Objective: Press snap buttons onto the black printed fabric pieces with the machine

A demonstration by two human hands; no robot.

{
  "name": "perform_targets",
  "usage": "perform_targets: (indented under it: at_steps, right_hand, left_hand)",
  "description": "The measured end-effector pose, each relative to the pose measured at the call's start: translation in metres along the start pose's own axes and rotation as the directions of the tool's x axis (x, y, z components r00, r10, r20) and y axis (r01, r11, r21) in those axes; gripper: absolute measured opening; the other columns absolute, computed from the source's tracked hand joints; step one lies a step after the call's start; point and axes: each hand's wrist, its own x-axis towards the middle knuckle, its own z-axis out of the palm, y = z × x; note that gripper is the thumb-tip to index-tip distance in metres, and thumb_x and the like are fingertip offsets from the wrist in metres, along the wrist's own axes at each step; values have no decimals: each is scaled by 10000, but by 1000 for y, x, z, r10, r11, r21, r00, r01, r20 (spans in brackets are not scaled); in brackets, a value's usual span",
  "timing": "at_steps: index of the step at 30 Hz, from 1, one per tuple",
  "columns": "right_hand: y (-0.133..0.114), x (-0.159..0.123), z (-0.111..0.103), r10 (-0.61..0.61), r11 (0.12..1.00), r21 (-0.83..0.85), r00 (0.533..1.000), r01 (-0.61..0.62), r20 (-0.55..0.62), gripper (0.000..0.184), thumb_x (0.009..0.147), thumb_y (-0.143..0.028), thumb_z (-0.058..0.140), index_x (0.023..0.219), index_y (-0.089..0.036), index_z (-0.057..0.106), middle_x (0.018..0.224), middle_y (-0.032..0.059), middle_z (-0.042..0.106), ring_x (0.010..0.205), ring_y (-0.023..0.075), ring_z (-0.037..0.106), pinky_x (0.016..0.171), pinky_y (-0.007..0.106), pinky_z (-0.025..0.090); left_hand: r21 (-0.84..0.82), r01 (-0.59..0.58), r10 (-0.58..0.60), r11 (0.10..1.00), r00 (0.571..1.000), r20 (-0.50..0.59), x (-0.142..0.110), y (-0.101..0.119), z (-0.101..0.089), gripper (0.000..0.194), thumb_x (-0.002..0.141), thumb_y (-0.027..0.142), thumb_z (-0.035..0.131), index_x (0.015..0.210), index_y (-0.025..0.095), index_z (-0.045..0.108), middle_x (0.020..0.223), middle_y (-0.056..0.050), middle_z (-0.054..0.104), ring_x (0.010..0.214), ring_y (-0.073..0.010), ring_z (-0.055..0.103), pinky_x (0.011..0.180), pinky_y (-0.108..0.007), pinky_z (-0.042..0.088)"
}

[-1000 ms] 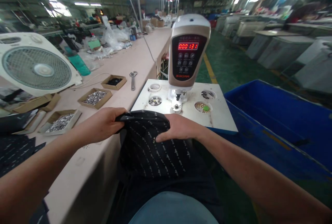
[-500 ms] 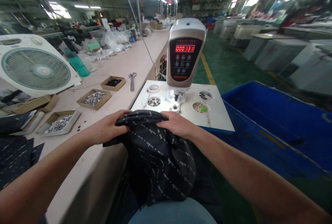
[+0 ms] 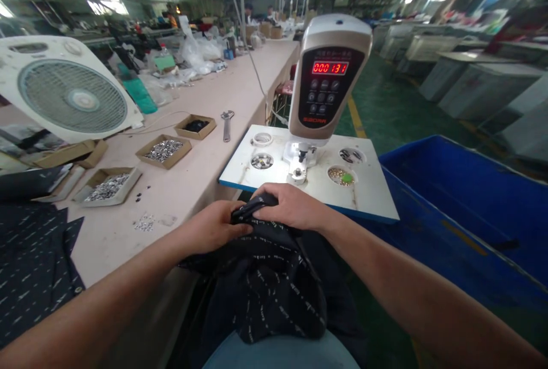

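My left hand (image 3: pixel 218 225) pinches a folded edge of black printed fabric (image 3: pixel 274 272), thumb on top. Close beside it, my right hand (image 3: pixel 291 206) grips the same edge. The cloth hangs down from both hands onto my lap, with rows of small white lettering showing. Just beyond my hands stands a snap-fastening machine (image 3: pixel 329 84), its red display reading 000131. Its press head and lower die (image 3: pixel 298 172) are apart from the fabric. The white machine table (image 3: pixel 317 189) has round wells holding small metal parts. My fingertips behind the fold are hidden.
On the left bench (image 3: pixel 205 169) are cardboard boxes of metal fasteners (image 3: pixel 162 151), an adjustable wrench (image 3: pixel 226 125), a white fan (image 3: pixel 81 92) and more dark printed cloth (image 3: pixel 38 255). A large blue bin (image 3: pixel 454 186) stands to the right.
Both hands have come closer together, the left shifting right, bunching the fabric edge between them. The view has turned slightly left. The display reading is the same.
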Motion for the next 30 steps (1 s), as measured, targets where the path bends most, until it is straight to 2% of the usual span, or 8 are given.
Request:
perform_targets:
  at_steps: [3, 9, 13, 16, 20, 22, 26, 30]
  right_hand:
    - [5, -4, -2, 6, 1000, -21, 992, -4, 125, 431, 718, -311, 784, 1122, -193, 687, 997, 16, 707, 906, 192, 624, 777, 281, 437]
    - [17, -3, 4, 147, 989, -43, 971, -141, 188, 209, 748, -309, 738, 907, -173, 734, 834, 1, 706, 770, 174, 616, 689, 270, 423]
    - [24, -5, 16, 197, 957, 180, 965, -228, 176, 258, 730, -315, 758, 936, -162, 732, 850, 4, 711, 781, 171, 625, 711, 271, 445]
    - [29, -8, 23, 227, 866, 389, 939, -315, 257, 307, 699, -300, 777, 969, -160, 733, 895, 13, 732, 809, 174, 647, 778, 287, 481]
    - [31, -7, 24, 306, 809, 397, 888, -432, 344, 243, 668, -273, 773, 884, -165, 740, 829, 6, 732, 747, 166, 646, 740, 278, 496]
    - [29, -2, 21, 327, 844, 316, 884, -432, 334, 181, 660, -252, 755, 819, -167, 735, 785, 0, 717, 705, 160, 627, 673, 261, 477]
    - [24, 9, 18, 297, 902, 234, 916, -362, 269, 135, 689, -256, 706, 793, -172, 725, 721, -17, 669, 653, 143, 576, 611, 246, 429]
    - [22, 18, 17, 233, 913, 249, 914, -323, 332, 158, 711, -268, 695, 828, -169, 732, 736, -20, 659, 671, 142, 571, 641, 247, 429]
  left_hand:
    - [-203, 61, -45, 977, 995, 86, -2, -10, 3, 261, 832, 392, 588, 920, 174, 702, 799, -32, 707, 723, -203, 626, 675, -308, 480]
    - [-378, 124, -122, 917, 992, 28, -1, -10, 15, 238, 794, 393, 607, 859, 181, 693, 781, -39, 697, 719, -204, 607, 624, -293, 454]
    - [-431, 142, -174, 891, 984, -35, -1, -12, 24, 262, 810, 401, 589, 916, 179, 680, 821, -41, 697, 748, -202, 617, 651, -298, 474]
    - [-443, 153, -197, 883, 979, -54, -4, -15, 27, 257, 820, 397, 581, 911, 173, 667, 830, -39, 688, 760, -199, 620, 669, -302, 487]
    - [-494, 174, -215, 852, 976, -26, -4, -21, 29, 269, 822, 412, 597, 920, 169, 656, 857, -41, 694, 763, -196, 625, 670, -301, 493]
    - [-544, 171, -202, 821, 979, 3, -3, -25, 30, 274, 824, 419, 612, 925, 169, 661, 841, -35, 691, 760, -192, 628, 694, -309, 498]
    - [-674, 199, -184, 712, 978, 95, -2, -35, 29, 293, 832, 420, 639, 972, 166, 676, 826, -42, 702, 747, -186, 643, 720, -320, 503]
    - [-732, 269, -204, 626, 962, 179, -6, -44, 27, 275, 784, 347, 700, 988, 164, 690, 855, -54, 728, 695, -163, 642, 687, -299, 493]
